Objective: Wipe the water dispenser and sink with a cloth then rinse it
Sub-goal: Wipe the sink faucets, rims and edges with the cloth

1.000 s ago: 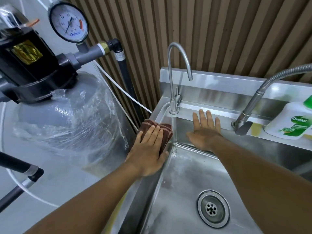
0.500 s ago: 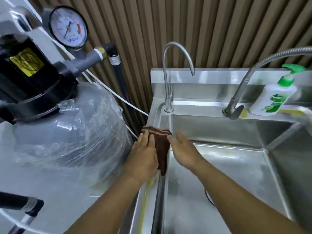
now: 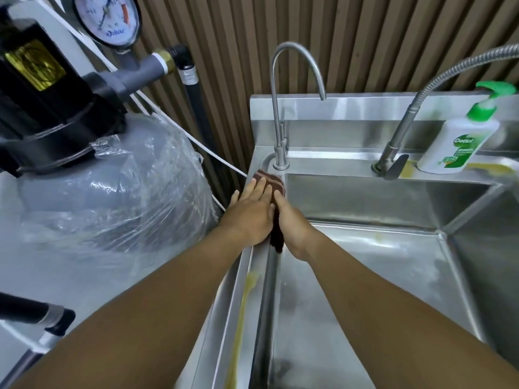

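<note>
A brown striped cloth (image 3: 270, 179) is draped over the left rim of the steel sink (image 3: 365, 248), just in front of the gooseneck water dispenser tap (image 3: 280, 108). My left hand (image 3: 252, 211) lies flat on the cloth on top of the rim, fingers pointing at the tap base. My right hand (image 3: 292, 223) presses the hanging part of the cloth against the sink's inner left wall. The cloth's lower end (image 3: 278, 242) shows dark between the two hands.
A grey tank wrapped in plastic (image 3: 112, 197) with a black pump head (image 3: 50, 102) and pressure gauge (image 3: 108, 18) stands left of the sink. A flexible-hose faucet (image 3: 393, 161) and a Dettol soap bottle (image 3: 460, 141) sit on the back ledge. Yellowish residue (image 3: 247, 290) streaks the left rim.
My right hand left the sink's back wall and came to the cloth at the left rim. My left hand with the cloth slid forward toward the tap base.
</note>
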### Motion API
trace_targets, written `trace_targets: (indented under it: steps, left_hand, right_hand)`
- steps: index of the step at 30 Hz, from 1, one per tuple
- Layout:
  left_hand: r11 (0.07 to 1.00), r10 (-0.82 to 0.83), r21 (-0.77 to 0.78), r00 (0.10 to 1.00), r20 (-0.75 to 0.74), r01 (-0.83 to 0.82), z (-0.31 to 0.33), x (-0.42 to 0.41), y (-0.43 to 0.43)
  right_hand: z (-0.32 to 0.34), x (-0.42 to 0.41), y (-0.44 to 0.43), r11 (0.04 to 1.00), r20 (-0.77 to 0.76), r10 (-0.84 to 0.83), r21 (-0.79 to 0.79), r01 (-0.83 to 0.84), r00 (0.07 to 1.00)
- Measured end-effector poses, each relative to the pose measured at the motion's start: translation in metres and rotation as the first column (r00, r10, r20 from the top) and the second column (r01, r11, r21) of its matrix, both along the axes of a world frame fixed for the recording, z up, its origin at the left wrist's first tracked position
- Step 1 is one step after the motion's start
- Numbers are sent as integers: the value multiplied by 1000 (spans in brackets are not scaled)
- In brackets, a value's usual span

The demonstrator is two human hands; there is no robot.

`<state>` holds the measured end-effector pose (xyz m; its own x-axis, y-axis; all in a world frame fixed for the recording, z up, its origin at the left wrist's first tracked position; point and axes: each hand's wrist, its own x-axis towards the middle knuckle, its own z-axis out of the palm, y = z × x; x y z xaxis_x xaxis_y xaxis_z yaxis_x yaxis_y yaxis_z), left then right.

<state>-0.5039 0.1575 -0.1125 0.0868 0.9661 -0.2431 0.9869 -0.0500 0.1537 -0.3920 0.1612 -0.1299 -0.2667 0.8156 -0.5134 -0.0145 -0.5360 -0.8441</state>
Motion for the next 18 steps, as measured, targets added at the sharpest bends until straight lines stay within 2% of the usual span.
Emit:
trace_targets:
  steps: [6,18]
  left_hand:
    - [999,-38,-28,999,-26,37,4,-5,-50]
    - [987,-145,-99,968,-207,127,27,-1,-179]
  right_hand:
    - [2,8,-44,994,18,101,-29,-101,995]
    - [-10,25,-147,944,37,302,-155,-293,953]
